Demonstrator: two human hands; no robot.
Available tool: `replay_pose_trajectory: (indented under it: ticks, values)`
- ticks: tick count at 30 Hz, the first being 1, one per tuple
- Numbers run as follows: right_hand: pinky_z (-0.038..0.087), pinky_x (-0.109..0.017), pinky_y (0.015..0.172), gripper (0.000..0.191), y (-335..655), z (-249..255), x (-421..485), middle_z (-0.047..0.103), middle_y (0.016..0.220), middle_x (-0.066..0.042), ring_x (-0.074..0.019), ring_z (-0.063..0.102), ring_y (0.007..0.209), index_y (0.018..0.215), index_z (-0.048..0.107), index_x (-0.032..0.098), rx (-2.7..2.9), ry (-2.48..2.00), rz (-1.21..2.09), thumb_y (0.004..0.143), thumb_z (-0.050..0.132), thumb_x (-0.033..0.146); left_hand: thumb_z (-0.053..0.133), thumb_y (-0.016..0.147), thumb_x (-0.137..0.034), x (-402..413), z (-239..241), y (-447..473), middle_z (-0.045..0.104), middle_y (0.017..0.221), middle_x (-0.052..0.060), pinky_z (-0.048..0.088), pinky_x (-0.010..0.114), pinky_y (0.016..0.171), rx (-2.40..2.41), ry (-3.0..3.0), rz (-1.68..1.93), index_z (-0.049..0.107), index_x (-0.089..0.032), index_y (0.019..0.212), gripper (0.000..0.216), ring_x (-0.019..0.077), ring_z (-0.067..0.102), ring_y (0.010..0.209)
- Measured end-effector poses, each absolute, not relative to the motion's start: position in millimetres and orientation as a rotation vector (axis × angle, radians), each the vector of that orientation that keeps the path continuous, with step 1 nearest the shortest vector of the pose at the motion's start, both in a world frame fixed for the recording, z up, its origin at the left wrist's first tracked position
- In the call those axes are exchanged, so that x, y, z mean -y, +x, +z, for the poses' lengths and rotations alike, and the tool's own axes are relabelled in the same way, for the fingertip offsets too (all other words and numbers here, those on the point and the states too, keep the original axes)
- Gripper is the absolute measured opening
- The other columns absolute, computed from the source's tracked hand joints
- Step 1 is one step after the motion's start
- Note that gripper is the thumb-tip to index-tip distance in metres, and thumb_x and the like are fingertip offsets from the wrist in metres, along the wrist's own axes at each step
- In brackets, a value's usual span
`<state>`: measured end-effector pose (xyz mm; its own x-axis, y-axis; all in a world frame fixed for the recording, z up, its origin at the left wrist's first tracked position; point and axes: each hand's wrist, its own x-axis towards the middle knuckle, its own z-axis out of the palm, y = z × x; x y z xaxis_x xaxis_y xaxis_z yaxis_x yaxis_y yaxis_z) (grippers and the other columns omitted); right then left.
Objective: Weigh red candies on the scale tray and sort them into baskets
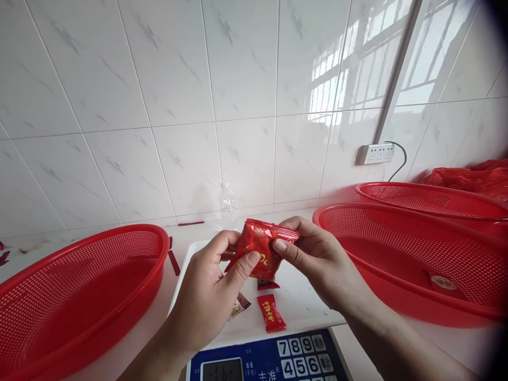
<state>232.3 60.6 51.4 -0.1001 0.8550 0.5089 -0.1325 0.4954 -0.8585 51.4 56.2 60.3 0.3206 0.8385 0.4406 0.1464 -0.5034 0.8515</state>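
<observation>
Between my two hands is a shiny red snack packet (pixel 260 241) with yellow print, raised over a white weighing scale (pixel 305 301). My left hand (pixel 216 283) pinches its left side, thumb on the front. On its right side, the thumb and fingers of my right hand (pixel 317 259) are closed. A small red wrapped candy (pixel 271 313) lies on the scale's tray below. Just left of it, a brown-and-clear packet (pixel 240 306) is partly covered by my left hand. Another red wrapper end shows directly under the held packet.
A red perforated basket (pixel 154 238) stands at left. Two more red baskets are at right, the nearer basket (pixel 329 211) with a small labelled item inside. A clear plastic bottle (pixel 227 206) stands by the tiled wall. A power strip (pixel 377 154) is mounted there. Red bags (pixel 468 180) lie far right.
</observation>
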Motion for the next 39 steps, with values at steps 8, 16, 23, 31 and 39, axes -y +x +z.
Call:
replay_pose_trajectory:
  ticks: [8, 16, 23, 31, 39]
  values:
    - [0.059, -0.029, 0.057, 0.034, 231.9, 51.8, -57.0, 0.065, 0.067, -0.001, -0.0145, 0.065, 0.062, 0.072, 0.063, 0.018, 1.540, -0.709, 0.987, 0.081, 0.076, 0.048, 0.067, 0.089, -0.040, -54.8, 60.6, 54.3, 0.073, 0.103, 0.003, 0.060, 0.034, 0.082, -0.923, 1.902, 1.173, 0.066, -0.026, 0.103, 0.020, 0.0205, 0.070, 0.094]
    - [0.060, -0.028, 0.056, 0.031, 234.3, 51.4, -60.5, 0.069, 0.069, -0.002, -0.0152, 0.068, 0.062, 0.079, 0.065, 0.018, 1.494, -0.699, 0.938, 0.083, 0.075, 0.047, 0.058, 0.095, -0.039, -56.8, 60.5, 52.2, 0.073, 0.091, 0.003, 0.058, 0.031, 0.071, -0.925, 1.926, 1.187, 0.065, -0.023, 0.098, 0.018, 0.0189, 0.070, 0.080]
    - [0.060, -0.028, 0.062, 0.022, 232.4, 54.0, -58.8, 0.071, 0.077, -0.003, -0.0155, 0.068, 0.071, 0.080, 0.071, 0.020, 1.591, -0.680, 0.803, 0.078, 0.081, 0.039, 0.058, 0.095, -0.022, -60.9, 56.4, 52.0, 0.069, 0.087, -0.001, 0.052, 0.023, 0.067, -0.996, 2.323, 1.340, 0.065, -0.023, 0.091, 0.008, 0.0131, 0.066, 0.077]
    - [0.064, -0.031, 0.061, 0.027, 232.3, 50.6, -59.9, 0.067, 0.073, -0.001, -0.0156, 0.069, 0.068, 0.071, 0.066, 0.019, 1.454, -0.588, 0.960, 0.081, 0.078, 0.041, 0.064, 0.091, -0.041, -59.2, 60.2, 52.9, 0.074, 0.104, 0.002, 0.057, 0.030, 0.080, -0.935, 1.981, 1.182, 0.067, -0.028, 0.109, 0.023, 0.0199, 0.069, 0.097]
    - [0.058, -0.026, 0.058, 0.024, 229.6, 51.2, -58.2, 0.067, 0.073, -0.002, -0.0141, 0.065, 0.067, 0.074, 0.069, 0.019, 1.541, -0.616, 0.831, 0.081, 0.078, 0.040, 0.065, 0.092, -0.032, -58.3, 59.7, 52.3, 0.072, 0.085, -0.003, 0.054, 0.024, 0.069, -0.950, 2.110, 1.239, 0.069, -0.026, 0.090, 0.007, 0.0140, 0.067, 0.078]
